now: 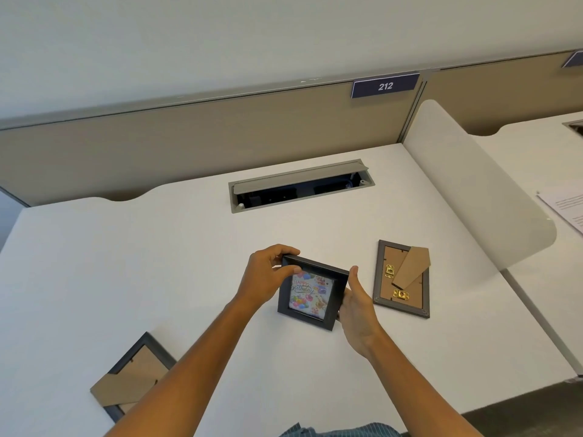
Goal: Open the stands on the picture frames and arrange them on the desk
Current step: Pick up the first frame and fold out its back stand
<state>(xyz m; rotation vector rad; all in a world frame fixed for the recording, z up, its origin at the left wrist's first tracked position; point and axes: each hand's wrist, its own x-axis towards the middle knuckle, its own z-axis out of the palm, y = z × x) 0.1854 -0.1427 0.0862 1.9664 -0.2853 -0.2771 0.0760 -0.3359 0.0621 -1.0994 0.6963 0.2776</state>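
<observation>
A small black square picture frame (315, 316) with a colourful "Happy Birthday" card faces me above the white desk (176, 263). My left hand (265, 275) grips its upper left corner and my right hand (355, 305) holds its right edge, fingers partly behind it. Its stand is hidden. A grey frame (402, 279) lies face down to the right, its brown cardboard stand (411, 268) resting on the back. Another grey frame (134, 378) lies face down at the near left, partly covered by my left forearm.
An open grey cable tray (301, 186) is set into the desk's far middle. A beige partition (202, 143) with a "212" sign (385, 86) runs along the back. A white side divider (479, 184) stands at the right, with papers (566, 209) on the neighbouring desk.
</observation>
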